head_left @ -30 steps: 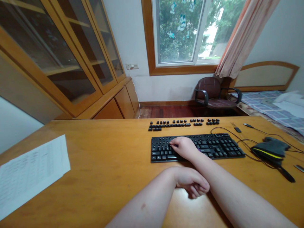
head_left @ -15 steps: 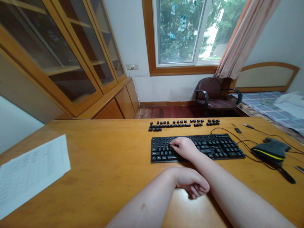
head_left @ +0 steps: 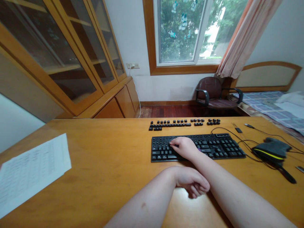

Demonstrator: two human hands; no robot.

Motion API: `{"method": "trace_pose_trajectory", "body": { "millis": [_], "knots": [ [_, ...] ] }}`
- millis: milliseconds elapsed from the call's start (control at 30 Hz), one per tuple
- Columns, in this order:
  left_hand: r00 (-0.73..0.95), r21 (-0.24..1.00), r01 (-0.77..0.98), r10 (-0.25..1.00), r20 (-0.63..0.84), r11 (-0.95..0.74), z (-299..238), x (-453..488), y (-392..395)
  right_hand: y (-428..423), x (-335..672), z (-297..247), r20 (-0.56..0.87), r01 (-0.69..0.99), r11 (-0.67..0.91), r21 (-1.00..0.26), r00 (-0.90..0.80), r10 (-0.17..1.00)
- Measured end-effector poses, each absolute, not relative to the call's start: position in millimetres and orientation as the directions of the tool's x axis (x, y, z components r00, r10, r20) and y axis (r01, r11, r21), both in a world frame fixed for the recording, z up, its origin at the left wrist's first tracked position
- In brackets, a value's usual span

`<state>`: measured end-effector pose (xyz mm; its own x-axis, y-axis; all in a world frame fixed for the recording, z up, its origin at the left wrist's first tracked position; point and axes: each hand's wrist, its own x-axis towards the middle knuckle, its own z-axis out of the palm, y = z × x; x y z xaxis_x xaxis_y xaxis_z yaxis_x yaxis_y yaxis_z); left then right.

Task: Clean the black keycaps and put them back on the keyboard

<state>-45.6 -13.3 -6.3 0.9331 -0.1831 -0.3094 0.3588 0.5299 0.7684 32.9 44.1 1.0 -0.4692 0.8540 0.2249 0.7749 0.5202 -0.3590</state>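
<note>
My right hand [head_left: 185,147] lies over the left half of a black keyboard [head_left: 215,150], its thumb and fingertips pinched together just above the keys. Whatever they pinch, if anything, is hidden. A small purple patch [head_left: 199,149] shows on the keyboard beside the wrist. Nearer to me, my left hand [head_left: 193,183] is loosely curled, with nothing visible in it, against the inner side of my right forearm. Behind the keyboard, loose black keycaps [head_left: 169,125] lie in rows on the desk.
Right of the keyboard lie cables [head_left: 249,141], a small black piece [head_left: 238,130] and a dark brush-like tool with a yellow stripe [head_left: 270,152]. Printed sheets [head_left: 38,171] are at the left of the wooden desk [head_left: 102,152]. Beyond the desk stand a chair [head_left: 211,90] and glass-door cabinets [head_left: 71,57].
</note>
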Motion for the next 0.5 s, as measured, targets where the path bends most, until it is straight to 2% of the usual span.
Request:
{"method": "trace_pose_trajectory", "body": {
  "millis": [500],
  "knots": [
    [0.931,0.76,0.363,-0.186,-0.313,0.539,-9.4,-45.5,-12.9,37.8,30.8,10.9,0.214,0.773,0.537,-0.336,-0.493,0.843]
  ]
}}
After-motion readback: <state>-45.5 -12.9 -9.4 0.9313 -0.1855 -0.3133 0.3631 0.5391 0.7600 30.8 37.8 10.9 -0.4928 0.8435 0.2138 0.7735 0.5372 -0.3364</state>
